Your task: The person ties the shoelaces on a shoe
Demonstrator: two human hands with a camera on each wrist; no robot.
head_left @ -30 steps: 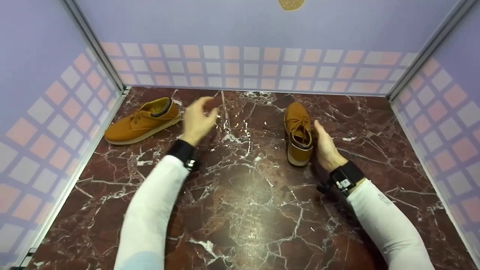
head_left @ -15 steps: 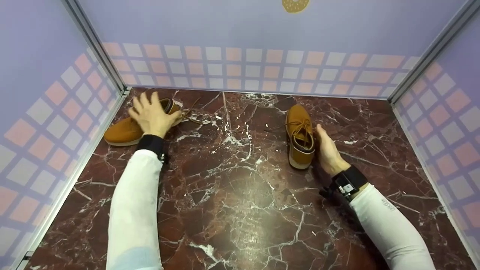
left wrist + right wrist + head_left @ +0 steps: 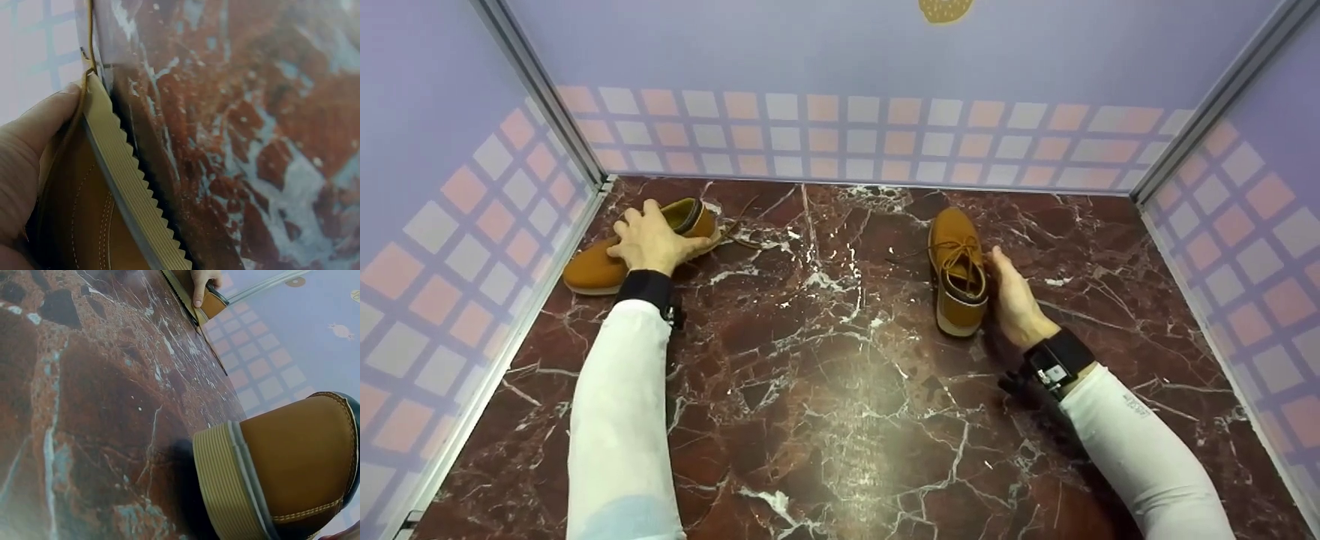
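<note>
My left hand (image 3: 649, 240) has just landed on the left shoe (image 3: 607, 262) at ten o'clock, fingers curling over its collar; my right hand (image 3: 1012, 296) rests flat against the right shoe (image 3: 958, 270) at one o'clock on the worktop (image 3: 840, 390).

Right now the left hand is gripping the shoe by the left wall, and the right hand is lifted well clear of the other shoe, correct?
Not quite. The left hand does grip the shoe by the left wall, but the right hand is not clear: the head view shows it resting against the side of the other shoe on the marble surface.
</note>
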